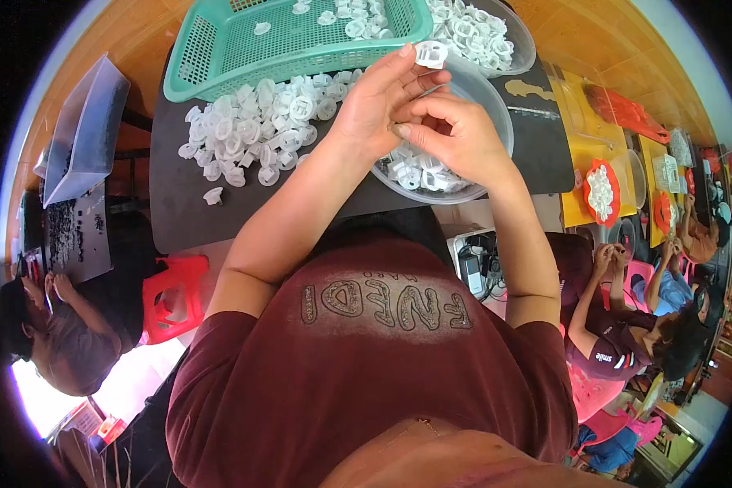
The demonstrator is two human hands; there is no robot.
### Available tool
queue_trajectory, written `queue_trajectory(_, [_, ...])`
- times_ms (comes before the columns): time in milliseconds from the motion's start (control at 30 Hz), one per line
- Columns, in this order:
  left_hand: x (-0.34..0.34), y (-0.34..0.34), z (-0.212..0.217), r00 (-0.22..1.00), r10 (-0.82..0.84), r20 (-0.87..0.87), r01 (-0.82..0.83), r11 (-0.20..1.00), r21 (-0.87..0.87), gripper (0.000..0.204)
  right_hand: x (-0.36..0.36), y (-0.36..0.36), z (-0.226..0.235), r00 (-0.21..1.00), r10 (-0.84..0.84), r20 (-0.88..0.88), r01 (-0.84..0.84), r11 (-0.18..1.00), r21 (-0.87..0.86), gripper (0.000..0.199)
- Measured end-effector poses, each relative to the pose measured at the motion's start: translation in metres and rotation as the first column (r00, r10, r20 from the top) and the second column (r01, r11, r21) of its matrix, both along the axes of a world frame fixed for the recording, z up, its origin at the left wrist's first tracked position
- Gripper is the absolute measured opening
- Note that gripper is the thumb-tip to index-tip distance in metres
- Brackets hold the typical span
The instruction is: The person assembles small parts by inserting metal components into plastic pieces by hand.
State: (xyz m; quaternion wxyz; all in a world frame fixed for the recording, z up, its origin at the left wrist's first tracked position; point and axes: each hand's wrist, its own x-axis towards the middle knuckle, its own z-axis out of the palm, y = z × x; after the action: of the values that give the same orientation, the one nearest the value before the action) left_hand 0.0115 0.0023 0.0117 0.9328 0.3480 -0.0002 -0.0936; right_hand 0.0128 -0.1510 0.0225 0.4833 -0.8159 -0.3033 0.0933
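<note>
My left hand (pixel 374 102) is raised over the dark table and grips a small white plastic part (pixel 431 54) at its fingertips. Close beside it, my right hand (pixel 459 134) is closed, thumb bent toward the fingers; whatever it may hold is hidden. Below both hands stands a clear round bowl (pixel 503 122) with similar white parts (pixel 419 172) in it. A loose heap of white plastic parts (pixel 256 126) lies on the table to the left of my hands, and one single part (pixel 213 196) sits apart from it.
A green perforated basket (pixel 301 63) with some white parts stands at the far side. Behind the bowl, another clear bowl (pixel 529 50) is full of white parts. Yellow tables (pixel 577 154) with a red dish (pixel 613 213) extend right, where co-workers sit. Another person (pixel 81 342) works at left.
</note>
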Motion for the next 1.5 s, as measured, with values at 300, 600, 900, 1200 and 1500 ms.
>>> queue_trajectory(300, [0.003, 0.001, -0.002, 1.0, 0.012, -0.015, -0.013, 0.998, -0.066, 0.037, 0.004, 0.002, -0.012, 0.997, 0.019, -0.068, -0.006, 0.983, 0.186, 0.014])
queue_trajectory(600, [0.005, 0.002, -0.006, 0.999, -0.024, 0.027, 0.027, 0.992, -0.12, 0.035, 0.007, -0.002, -0.015, 0.923, 0.103, -0.371, 0.006, 0.96, 0.281, 0.013])
queue_trajectory(900, [0.004, 0.002, -0.006, 0.999, -0.039, -0.024, 0.037, 0.996, -0.087, 0.04, 0.003, 0.0, -0.008, 0.875, 0.152, -0.46, 0.035, 0.927, 0.373, 0.013])
queue_trajectory(1200, [0.009, 0.009, -0.01, 0.999, -0.016, 0.045, 0.023, 0.986, -0.163, 0.039, -0.005, 0.003, -0.002, 0.947, 0.022, -0.321, 0.057, 0.97, 0.236, 0.012])
queue_trajectory(1500, [0.006, 0.001, -0.006, 0.992, 0.08, 0.101, -0.077, 0.996, -0.035, 0.034, -0.008, -0.011, -0.002, 0.994, -0.025, -0.111, 0.054, 0.963, 0.263, 0.011])
